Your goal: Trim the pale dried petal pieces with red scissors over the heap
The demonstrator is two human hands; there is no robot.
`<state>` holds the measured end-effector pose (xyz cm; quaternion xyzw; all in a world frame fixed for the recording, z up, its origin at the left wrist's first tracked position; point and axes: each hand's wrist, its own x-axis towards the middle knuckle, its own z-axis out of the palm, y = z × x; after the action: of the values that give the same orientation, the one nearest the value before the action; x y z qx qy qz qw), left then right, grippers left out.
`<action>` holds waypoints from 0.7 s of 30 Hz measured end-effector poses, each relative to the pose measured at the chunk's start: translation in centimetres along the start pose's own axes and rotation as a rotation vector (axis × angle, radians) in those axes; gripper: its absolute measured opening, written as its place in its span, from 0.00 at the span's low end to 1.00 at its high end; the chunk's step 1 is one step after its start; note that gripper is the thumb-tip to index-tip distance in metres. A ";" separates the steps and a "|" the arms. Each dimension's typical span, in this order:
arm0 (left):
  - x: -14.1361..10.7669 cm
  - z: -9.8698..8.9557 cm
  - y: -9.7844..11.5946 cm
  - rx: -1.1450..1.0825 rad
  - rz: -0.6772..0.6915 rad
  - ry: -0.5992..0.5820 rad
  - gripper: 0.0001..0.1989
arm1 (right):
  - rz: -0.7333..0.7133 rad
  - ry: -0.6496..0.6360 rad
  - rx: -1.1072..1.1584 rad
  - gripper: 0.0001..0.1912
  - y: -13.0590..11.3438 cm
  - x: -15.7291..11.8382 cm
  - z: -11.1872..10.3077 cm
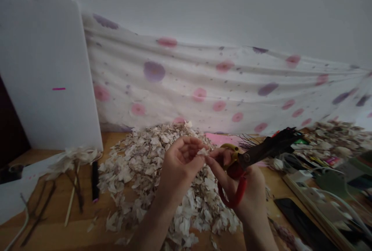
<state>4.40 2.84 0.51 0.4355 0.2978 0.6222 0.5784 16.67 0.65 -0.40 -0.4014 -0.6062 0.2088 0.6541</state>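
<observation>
My left hand (180, 165) pinches a small whitish petal (202, 152) between thumb and fingers, above a large heap of pale dried petals (142, 158). Close by on the right, my right hand (251, 193) carries scissors (260, 151) with one red and one yellow handle loop. Its fingers go through the loops, and the dark blades point away to the upper right. The right thumb and fingertips meet at the petal's edge, touching or nearly touching the left fingertips. Whether they also grip the petal is hard to tell.
A white flower on stems (69, 161), a black marker (95, 181) and twigs (40, 208) lie left, below a white board (49, 61). Rightward are a dark phone (302, 220), a power strip (308, 196) with cables, and another petal heap (337, 138). Flowered cloth (180, 72) hangs behind.
</observation>
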 end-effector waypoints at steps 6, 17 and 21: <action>-0.3 -0.1 0.1 0.040 0.020 -0.011 0.11 | 0.037 0.010 -0.022 0.17 -0.2 0.0 -0.2; 0.0 -0.4 0.8 0.033 0.054 0.057 0.10 | 0.041 -0.055 0.036 0.18 1.0 0.1 -1.7; 0.2 -1.1 1.2 0.004 0.103 0.091 0.10 | 0.025 -0.245 0.142 0.35 2.5 -0.1 -2.1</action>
<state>2.86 3.01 1.07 0.4225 0.3023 0.6698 0.5306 19.18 1.51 -2.24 -0.3332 -0.6602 0.3065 0.5993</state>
